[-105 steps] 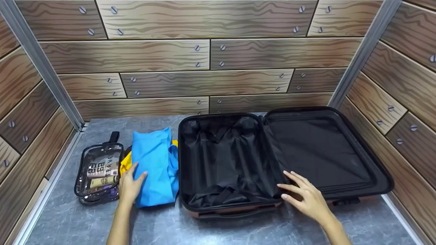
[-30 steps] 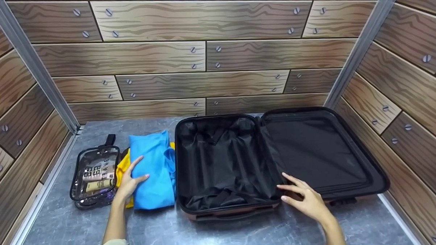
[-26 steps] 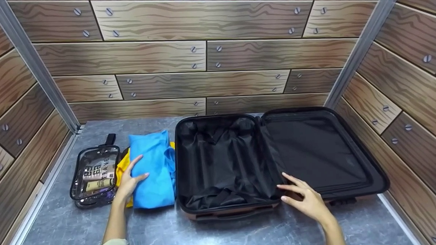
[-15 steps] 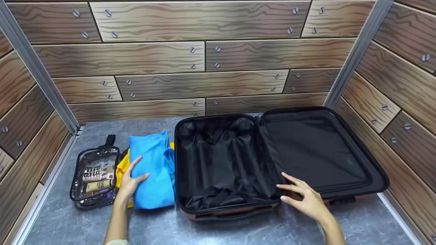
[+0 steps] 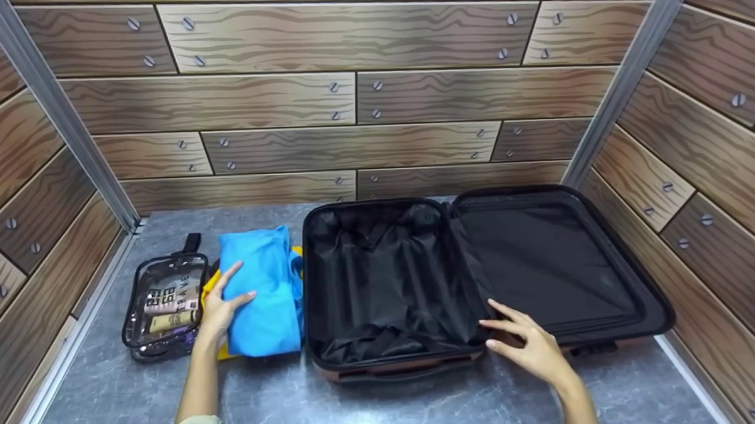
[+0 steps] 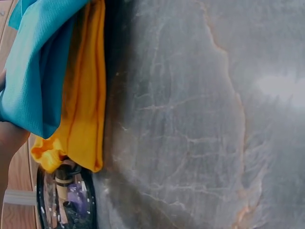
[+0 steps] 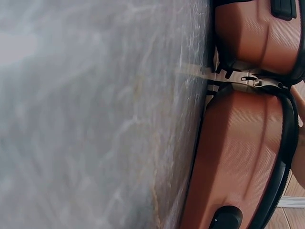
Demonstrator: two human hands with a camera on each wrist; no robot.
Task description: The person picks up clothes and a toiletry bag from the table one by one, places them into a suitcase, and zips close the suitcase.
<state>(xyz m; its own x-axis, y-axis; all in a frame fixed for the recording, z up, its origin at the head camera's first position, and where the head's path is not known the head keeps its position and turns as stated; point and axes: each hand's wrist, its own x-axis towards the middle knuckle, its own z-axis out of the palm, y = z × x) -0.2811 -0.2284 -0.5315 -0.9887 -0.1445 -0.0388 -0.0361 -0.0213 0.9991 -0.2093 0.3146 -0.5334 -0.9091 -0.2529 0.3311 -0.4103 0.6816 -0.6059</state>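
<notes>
Closest to me, the grey marbled worktop (image 5: 384, 406) runs under both my forearms. My right hand (image 5: 533, 351) rests on the near edge of the open suitcase (image 5: 480, 277), right where its two halves meet; the fingers (image 5: 503, 309) lie straight and slightly spread on the black lining, gripping nothing. From the right wrist view I see the suitcase's brown hard shell (image 7: 238, 157) standing on the worktop, with the zip between the halves. Off to the left, my left hand (image 5: 221, 308) lies on the folded blue cloth (image 5: 261, 297), fingers (image 5: 231, 272) stretched out flat along its left side and the thumb pointing across it, pressing rather than pinching. The blue cloth sits on top of a yellow cloth (image 6: 86, 105), which peeks out at its left and near edges, and the stack lies just beside the suitcase's left wall. Left of the cloths, touching them, is a clear toiletry pouch (image 5: 164, 301) with tubes inside and a black strap at its far end. Beyond everything, wood-patterned wall panels (image 5: 355, 100) with screw heads close off the worktop at the back and both sides.
</notes>
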